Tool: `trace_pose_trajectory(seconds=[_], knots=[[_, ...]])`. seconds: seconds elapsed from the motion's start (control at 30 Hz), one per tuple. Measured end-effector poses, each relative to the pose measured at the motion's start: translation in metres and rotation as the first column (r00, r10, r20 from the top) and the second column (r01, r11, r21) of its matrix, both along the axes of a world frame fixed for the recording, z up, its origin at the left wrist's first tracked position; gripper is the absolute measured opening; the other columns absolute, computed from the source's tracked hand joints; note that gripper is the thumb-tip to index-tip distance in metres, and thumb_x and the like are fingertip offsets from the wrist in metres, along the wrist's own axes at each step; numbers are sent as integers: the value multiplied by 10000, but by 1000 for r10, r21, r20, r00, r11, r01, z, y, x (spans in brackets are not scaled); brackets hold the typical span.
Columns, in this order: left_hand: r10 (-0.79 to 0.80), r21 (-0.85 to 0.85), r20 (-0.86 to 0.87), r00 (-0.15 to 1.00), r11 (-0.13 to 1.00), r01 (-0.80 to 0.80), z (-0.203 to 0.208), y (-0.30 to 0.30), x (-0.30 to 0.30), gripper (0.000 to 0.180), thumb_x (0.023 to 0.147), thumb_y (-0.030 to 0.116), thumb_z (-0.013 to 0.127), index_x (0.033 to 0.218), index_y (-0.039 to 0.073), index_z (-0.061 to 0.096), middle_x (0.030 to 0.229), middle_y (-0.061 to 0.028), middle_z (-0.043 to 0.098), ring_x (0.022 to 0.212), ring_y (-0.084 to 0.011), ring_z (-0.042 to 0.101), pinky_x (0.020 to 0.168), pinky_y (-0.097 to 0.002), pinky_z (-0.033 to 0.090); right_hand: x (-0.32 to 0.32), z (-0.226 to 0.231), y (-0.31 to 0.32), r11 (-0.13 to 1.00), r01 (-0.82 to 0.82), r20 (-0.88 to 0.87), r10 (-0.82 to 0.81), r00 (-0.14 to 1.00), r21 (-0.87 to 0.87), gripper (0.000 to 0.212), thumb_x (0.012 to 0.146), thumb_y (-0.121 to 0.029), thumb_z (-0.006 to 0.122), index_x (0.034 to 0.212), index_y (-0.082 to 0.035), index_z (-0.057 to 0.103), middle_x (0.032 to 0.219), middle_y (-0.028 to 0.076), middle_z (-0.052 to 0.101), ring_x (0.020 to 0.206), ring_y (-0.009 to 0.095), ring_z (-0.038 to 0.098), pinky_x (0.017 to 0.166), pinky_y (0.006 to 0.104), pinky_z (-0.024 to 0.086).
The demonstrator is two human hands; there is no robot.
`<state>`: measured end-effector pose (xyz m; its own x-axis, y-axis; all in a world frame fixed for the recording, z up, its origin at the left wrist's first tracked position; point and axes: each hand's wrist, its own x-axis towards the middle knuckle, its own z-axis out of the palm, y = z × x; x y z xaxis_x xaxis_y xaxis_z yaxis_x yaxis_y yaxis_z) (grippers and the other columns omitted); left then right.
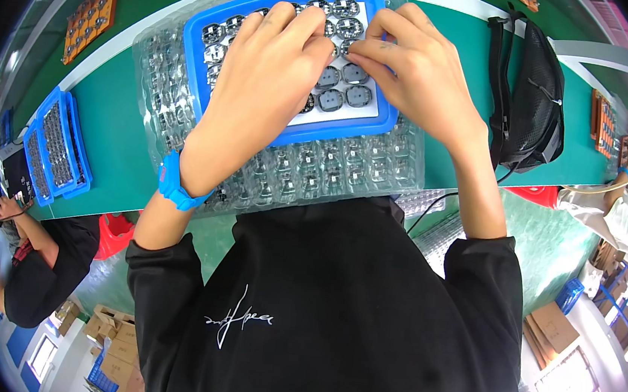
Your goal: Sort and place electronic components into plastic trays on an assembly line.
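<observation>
A blue tray (pixel 194 48) with a white liner lies in front of me, holding rows of small rounded electronic parts (pixel 331 101). Some parts near its right side have plain grey faces; others show dark, detailed insides. Over the tray's middle, my left hand (pixel 277 64) is closed, thumb and fingers bent together at one part. My right hand (pixel 410 62) pinches at the same part from the right. Both sets of fingertips nearly meet there, and the part between them is mostly hidden. A blue wrist strap (pixel 176 186) circles my left wrist.
Clear plastic blister trays (pixel 317 167) with moulded pockets lie under the blue tray. A black bag (pixel 533 96) rests on the green table at right. Stacked blue trays (pixel 62 145) stand at left, near a co-worker (pixel 50 269). Orange boards (pixel 93 17) lie beyond.
</observation>
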<state>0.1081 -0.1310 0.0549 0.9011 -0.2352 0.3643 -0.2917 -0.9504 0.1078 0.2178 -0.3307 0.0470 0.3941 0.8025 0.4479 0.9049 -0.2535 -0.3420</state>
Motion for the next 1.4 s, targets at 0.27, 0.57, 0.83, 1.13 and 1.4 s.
trace_pose_trajectory(seconds=[0.27, 0.57, 0.83, 1.13, 1.4], knots=[[67, -447, -191, 979, 882, -148, 65, 14, -38, 197, 993, 95, 720, 1127, -50, 718, 1178, -161, 673, 1060, -306, 671, 923, -414, 541, 4, 13, 0, 993, -50, 46, 56, 997, -109, 187, 866, -111, 838, 1040, -54, 800, 988, 62, 668, 964, 283, 617, 844, 401, 520], [251, -426, -289, 924, 831, -359, 19, 57, -219, 165, 861, 9, 832, 1016, 11, 777, 912, -95, 669, 853, -266, 647, 736, -409, 520, -146, 9, 51, 922, -381, -404, 324, 855, -66, 208, 947, -229, 797, 1059, -57, 768, 900, 82, 665, 817, 301, 708, 680, 418, 558], [331, -354, -389, 860, 808, -471, -3, 35, -244, 244, 850, 79, 858, 1088, 57, 807, 933, -58, 575, 803, -250, 573, 664, -402, 475, -176, -21, 71, 893, -430, -434, 337, 835, -133, 165, 901, -165, 813, 1000, -37, 785, 910, 86, 596, 818, 300, 696, 655, 450, 540], [339, -504, -300, 892, 737, -450, 17, 40, -224, 119, 900, -80, 775, 994, -24, 729, 952, -111, 727, 823, -219, 710, 704, -335, 540, -91, 17, 12, 982, -83, -502, 159, 850, 169, 113, 858, -60, 868, 970, -60, 851, 945, 78, 761, 826, 218, 754, 718, 329, 581], [110, -688, -141, 984, 704, -177, 17, 11, -119, 155, 912, -67, 787, 1046, -10, 733, 966, -122, 757, 795, -256, 726, 715, -355, 570, -11, 15, -13, 997, -56, -147, 62, 987, 44, 184, 776, -25, 897, 950, -50, 842, 880, 28, 654, 807, 196, 618, 707, 309, 511]])
